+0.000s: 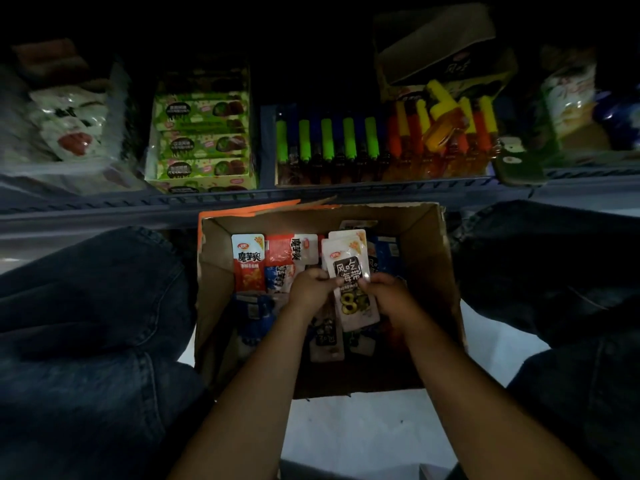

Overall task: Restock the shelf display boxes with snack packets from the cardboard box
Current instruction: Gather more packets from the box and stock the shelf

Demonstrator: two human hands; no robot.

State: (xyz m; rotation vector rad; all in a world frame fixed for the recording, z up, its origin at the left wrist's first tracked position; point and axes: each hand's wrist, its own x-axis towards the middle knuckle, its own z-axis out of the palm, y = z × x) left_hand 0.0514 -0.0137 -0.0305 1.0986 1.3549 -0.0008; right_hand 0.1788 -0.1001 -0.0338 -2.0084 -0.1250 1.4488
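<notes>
Packets in hand: a small stack of white foil snack packets with a black label panel (350, 277) is held upright over the open brown cardboard box (438, 271), likely being squared up so the stack can go to the shelf in one move.
Left grip: the left hand (313, 284) pinches the stack's left edge, fingers curled round it, steadying the packets.
Right grip: the right hand (388, 292) is clamped on the right edge, thumb on the front face, so the label faces up and can be read.
Below the grips: loose red-and-white packets (247, 263) and blue packets (254, 308) lie mixed in the box, so sorting by kind seems to be the point of gathering one sort.
Beyond the grips: the blue-grey metal shelf edge (242, 197) carries a green printed display box (204, 133) and a tray of green- and orange-capped tubes (346, 143); a dark display carton with matching lettering (446, 60) sits behind, to the right, probably the destination.
Either side: the person's dark-trousered knees flank the box, keeping it close.
Stage: gathering; nothing placed from this handful yet.
</notes>
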